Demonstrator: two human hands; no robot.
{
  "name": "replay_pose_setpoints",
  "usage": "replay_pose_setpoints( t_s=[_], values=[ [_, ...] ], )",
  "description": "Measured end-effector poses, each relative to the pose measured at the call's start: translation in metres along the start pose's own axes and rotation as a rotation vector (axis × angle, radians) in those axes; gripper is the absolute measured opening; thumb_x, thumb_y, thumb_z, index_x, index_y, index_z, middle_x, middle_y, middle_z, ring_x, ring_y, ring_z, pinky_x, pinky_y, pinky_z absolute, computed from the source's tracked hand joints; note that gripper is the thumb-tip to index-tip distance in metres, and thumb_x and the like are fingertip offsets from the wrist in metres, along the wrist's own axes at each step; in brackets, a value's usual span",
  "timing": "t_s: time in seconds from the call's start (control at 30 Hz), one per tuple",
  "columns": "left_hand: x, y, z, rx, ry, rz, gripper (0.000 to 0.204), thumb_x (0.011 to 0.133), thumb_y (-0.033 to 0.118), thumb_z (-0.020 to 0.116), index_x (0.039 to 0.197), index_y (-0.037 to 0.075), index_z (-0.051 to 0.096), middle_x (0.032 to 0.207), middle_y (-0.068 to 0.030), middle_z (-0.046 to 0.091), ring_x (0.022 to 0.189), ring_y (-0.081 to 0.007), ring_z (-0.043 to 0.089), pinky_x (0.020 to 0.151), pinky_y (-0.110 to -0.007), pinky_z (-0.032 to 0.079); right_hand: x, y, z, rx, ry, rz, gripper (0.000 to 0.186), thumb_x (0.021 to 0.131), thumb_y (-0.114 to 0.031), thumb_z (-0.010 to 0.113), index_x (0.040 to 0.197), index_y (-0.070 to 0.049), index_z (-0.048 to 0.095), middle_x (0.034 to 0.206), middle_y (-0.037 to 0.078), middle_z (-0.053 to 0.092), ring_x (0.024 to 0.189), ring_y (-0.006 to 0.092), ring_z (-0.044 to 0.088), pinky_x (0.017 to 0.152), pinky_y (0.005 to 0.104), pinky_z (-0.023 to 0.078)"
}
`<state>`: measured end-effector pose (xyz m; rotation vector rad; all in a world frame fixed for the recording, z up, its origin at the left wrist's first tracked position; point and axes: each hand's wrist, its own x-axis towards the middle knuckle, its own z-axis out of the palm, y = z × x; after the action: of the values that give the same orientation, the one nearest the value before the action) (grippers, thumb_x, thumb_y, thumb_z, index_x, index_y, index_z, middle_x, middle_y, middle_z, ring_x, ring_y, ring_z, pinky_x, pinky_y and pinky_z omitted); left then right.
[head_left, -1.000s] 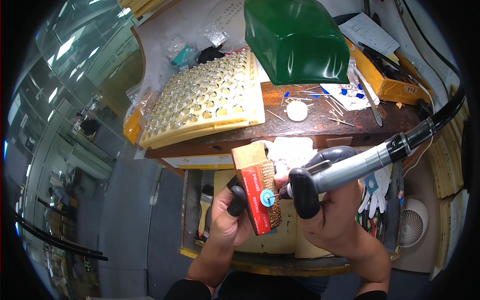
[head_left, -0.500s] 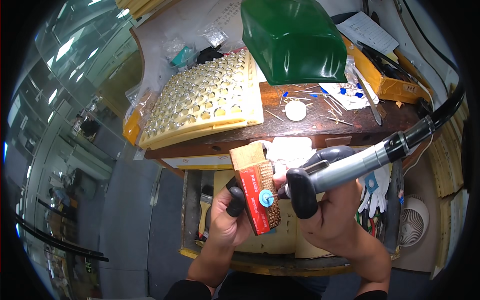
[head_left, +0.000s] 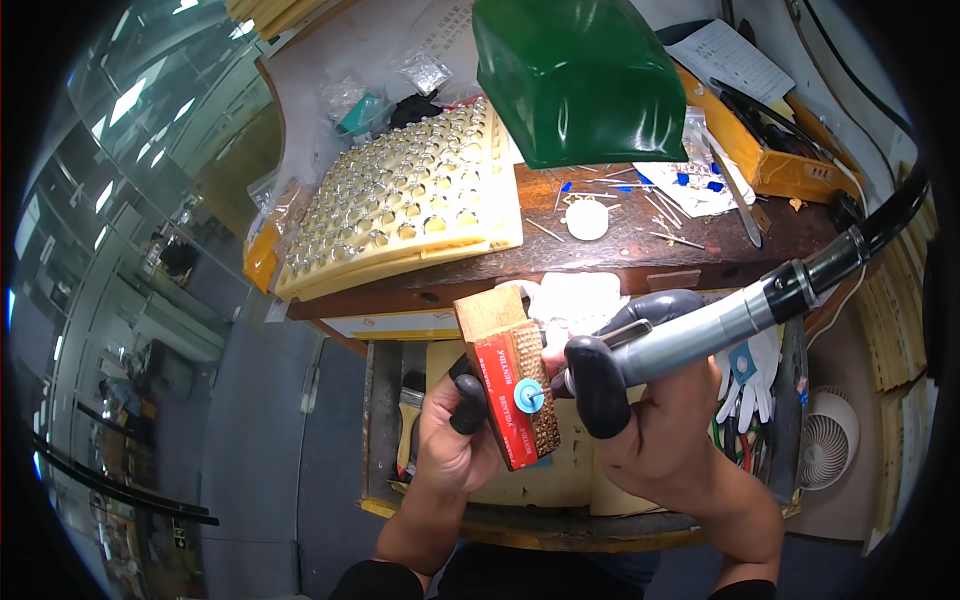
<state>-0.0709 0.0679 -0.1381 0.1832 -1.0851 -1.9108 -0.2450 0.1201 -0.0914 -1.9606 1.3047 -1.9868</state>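
Note:
My left hand, with black finger cots, grips a wooden block that has red tape round its side. One face of the block carries rows of small gold-coloured bumps. In my right hand, also in black finger cots, is a silver rotary handpiece with a black hose running up to the right. A small light-blue disc sits on the handpiece's tip, against the block where the tape meets the bumps. My right fingertips are close to the block; some are hidden behind the tool.
Behind stands a wooden bench with a cream tray of ring-like metal pieces, a green plastic hood, a white round piece and scattered burs. Below is an open drawer with a brush and white gloves. A fan stands right.
The view has shifted very slightly. My hands, the block and the handpiece keep nearly the same pose, with the blue disc still at the block's edge.

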Motion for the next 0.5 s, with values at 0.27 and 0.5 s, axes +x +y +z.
replay_pose_setpoints(
  t_s=[0.27,0.5],
  values=[
    [-0.001,-0.002,-0.003,-0.005,-0.008,0.014,0.062,0.094,0.031,0.060,0.136,-0.010,0.040,0.131,-0.0310,0.051,0.125,-0.0386,0.051,0.109,-0.050,0.037,-0.004,0.001,-0.001,0.029,-0.041,0.074,0.020,0.093,-0.014,0.059,0.088,0.001,0.069,0.073,0.009,0.068,0.061,0.0159,0.068,0.056,0.0270,0.052],
    [0.001,-0.001,0.003,0.001,0.044,0.004,0.062,0.095,0.032,0.059,0.138,-0.009,0.039,0.133,-0.0324,0.049,0.125,-0.0387,0.051,0.108,-0.050,0.038,-0.006,0.007,0.002,0.054,-0.005,-0.001,0.021,0.083,-0.014,0.074,0.091,0.000,0.059,0.079,0.009,0.060,0.061,0.0231,0.061,0.053,0.0334,0.047]
  ],
)
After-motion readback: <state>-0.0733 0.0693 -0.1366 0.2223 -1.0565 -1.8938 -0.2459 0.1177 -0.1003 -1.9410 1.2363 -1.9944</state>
